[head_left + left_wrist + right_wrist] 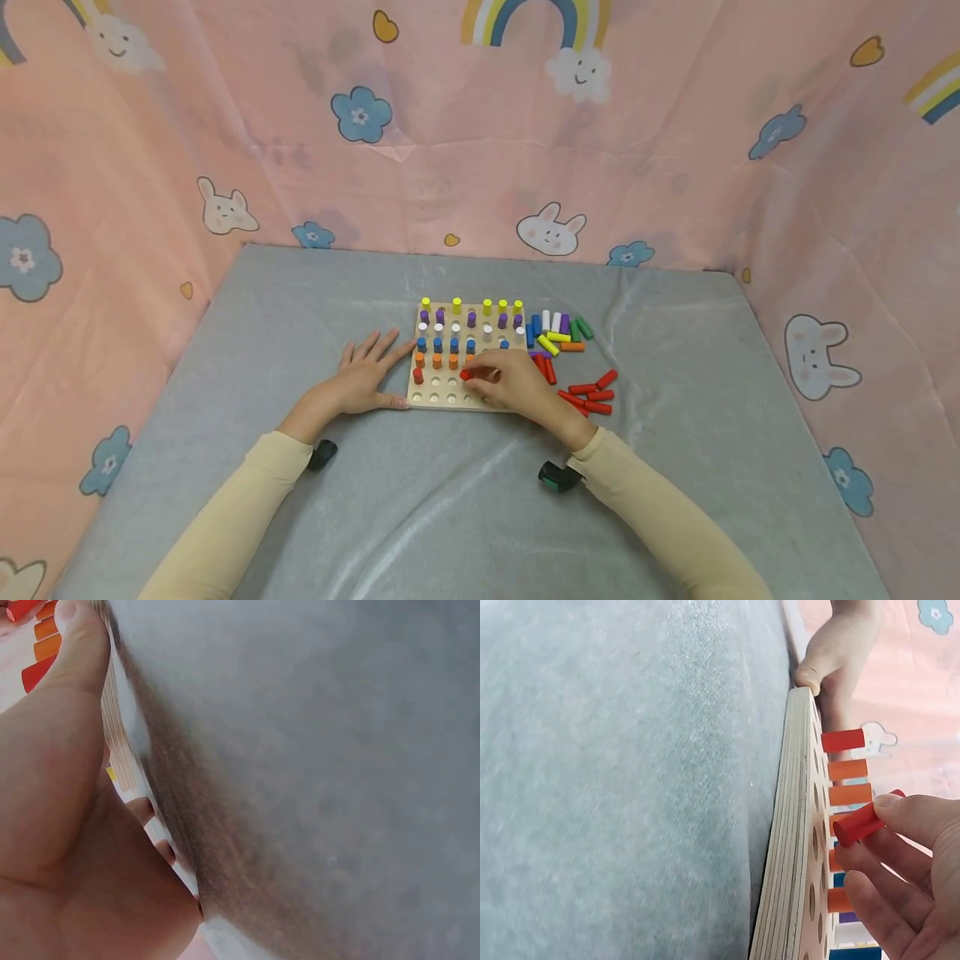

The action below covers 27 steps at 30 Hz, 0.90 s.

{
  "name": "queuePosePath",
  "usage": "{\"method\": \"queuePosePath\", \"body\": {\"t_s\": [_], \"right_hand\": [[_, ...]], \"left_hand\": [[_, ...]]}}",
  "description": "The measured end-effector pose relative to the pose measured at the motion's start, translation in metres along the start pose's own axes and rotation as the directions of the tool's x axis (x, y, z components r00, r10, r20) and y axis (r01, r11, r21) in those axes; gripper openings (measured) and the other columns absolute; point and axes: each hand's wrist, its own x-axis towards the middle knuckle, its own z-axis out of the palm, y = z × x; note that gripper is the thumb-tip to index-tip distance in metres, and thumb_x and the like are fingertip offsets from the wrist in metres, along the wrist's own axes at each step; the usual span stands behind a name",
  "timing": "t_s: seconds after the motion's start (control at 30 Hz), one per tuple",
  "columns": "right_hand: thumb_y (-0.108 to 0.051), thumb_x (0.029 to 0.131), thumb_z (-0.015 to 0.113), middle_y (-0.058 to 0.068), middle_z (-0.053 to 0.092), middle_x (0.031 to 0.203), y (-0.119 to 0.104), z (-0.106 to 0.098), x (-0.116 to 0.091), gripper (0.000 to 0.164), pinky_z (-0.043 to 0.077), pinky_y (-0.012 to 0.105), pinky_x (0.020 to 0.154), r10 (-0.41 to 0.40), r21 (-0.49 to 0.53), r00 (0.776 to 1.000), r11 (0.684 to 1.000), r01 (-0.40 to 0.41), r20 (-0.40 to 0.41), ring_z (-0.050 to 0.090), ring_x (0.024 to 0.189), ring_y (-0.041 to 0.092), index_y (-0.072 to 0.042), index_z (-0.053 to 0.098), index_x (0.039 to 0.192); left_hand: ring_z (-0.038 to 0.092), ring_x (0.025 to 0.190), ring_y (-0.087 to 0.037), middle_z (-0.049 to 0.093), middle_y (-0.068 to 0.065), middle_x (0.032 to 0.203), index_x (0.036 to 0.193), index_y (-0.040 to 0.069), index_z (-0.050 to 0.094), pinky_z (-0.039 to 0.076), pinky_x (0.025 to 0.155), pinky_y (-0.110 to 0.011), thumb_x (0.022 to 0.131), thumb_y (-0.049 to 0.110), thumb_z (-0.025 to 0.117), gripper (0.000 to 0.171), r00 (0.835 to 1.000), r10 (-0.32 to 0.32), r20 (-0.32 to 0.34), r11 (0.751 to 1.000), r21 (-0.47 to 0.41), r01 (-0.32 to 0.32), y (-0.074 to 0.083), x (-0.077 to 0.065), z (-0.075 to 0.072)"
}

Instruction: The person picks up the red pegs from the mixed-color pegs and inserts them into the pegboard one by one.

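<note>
The right hand's grip (525, 385) is pinched on a red peg (857, 824), tilted just over the wooden board (443, 390) and not seated in it, while the left hand (362, 379), fingers spread, touches the board's edge left of that grip. The step in hand looks like filling the row where one standing red peg (417, 377) sits to the grip's left; the next move probably calls for turning the held peg upright above a bare hole (435, 381) and lowering it, with loose red pegs (601, 396) lying right of the grip on the desk (420, 483).
</note>
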Motion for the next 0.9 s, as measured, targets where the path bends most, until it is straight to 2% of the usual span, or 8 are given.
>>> {"method": "queuePosePath", "body": {"t_s": [0.37,0.67,0.9], "right_hand": [[-0.016,0.086,0.078,0.001,0.076,0.095,-0.003,0.011,0.008,0.02,0.055,0.02,0.073,0.017,0.031,1.0,0.999,-0.017,0.008,0.067,0.081,0.008,-0.011,0.076,0.104],[-0.016,0.085,0.078,0.001,0.075,0.091,-0.008,0.017,0.014,0.015,0.055,0.021,0.072,0.003,0.032,1.0,0.999,-0.002,-0.011,0.067,0.079,0.008,-0.012,0.075,0.1],[-0.016,0.087,0.077,0.001,0.076,0.094,-0.009,0.023,0.018,0.015,0.056,0.019,0.072,0.008,0.036,1.0,0.999,-0.008,-0.002,0.069,0.08,0.007,-0.012,0.073,0.101]], "left_hand": [[-0.001,0.154,-0.044,0.003,-0.014,0.169,0.16,0.027,0.016,0.002,0.116,-0.074,0.082,0.056,0.072,0.1,1.0,-0.006,0.006,1.0,0.004,0.006,0.0,0.0,-0.002],[0.0,0.154,-0.045,0.003,-0.014,0.169,0.16,0.027,0.016,0.002,0.116,-0.074,0.083,0.056,0.071,0.1,1.0,-0.002,0.003,1.0,0.006,0.002,0.0,0.0,-0.002],[-0.001,0.154,-0.044,0.002,-0.014,0.169,0.16,0.028,0.015,0.002,0.116,-0.074,0.083,0.057,0.071,0.1,1.0,-0.006,0.005,1.0,0.011,0.006,-0.001,0.001,-0.001]]}}
